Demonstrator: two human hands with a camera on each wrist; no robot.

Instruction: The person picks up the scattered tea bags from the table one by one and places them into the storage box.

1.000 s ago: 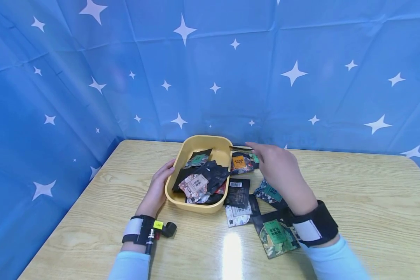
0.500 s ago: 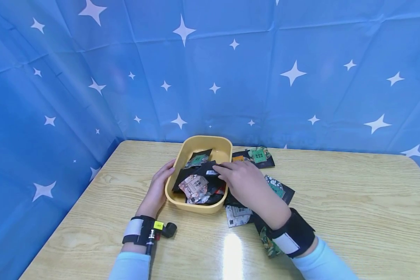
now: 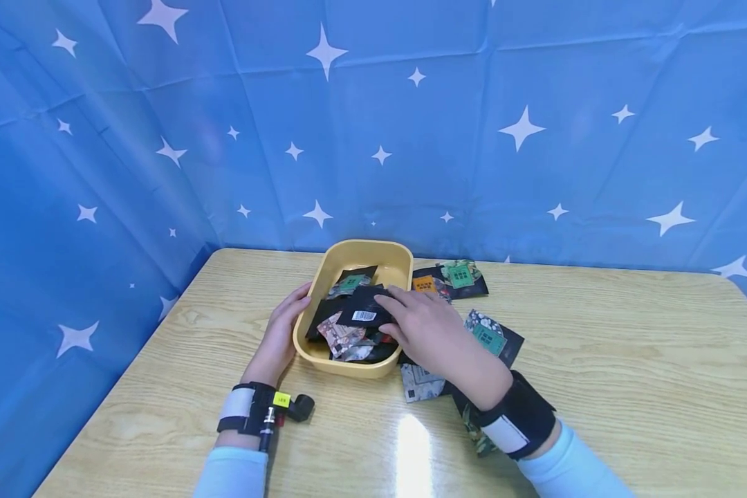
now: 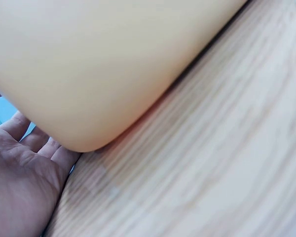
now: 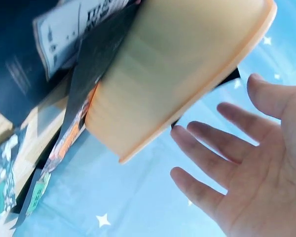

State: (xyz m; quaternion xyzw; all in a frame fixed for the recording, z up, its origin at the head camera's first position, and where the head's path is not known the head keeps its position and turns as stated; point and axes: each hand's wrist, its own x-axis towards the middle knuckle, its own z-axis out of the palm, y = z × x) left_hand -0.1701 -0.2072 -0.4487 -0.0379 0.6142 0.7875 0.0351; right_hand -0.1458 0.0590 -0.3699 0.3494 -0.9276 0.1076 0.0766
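Observation:
A yellow plastic box stands on the table with several small dark sachets inside. My left hand rests along its left side; in the left wrist view the fingers lie loosely beside the box wall. Over the right rim reaches my right hand, its fingertips close to a black sachet with a white barcode label, lying on top of the pile. The right wrist view shows those fingers spread and relaxed, with nothing pinched between them. A pinkish floral sachet is partly covered by the black one.
Right of the box lie several more sachets: a green-labelled one at the back, an orange-labelled one, another green-labelled one, and a pale floral one. A blue star-patterned cloth hangs behind the table.
My right hand has carried a sachet from right of the box to over it and let it go. The black sachet now lies flat on the pile. My left hand has stayed still.

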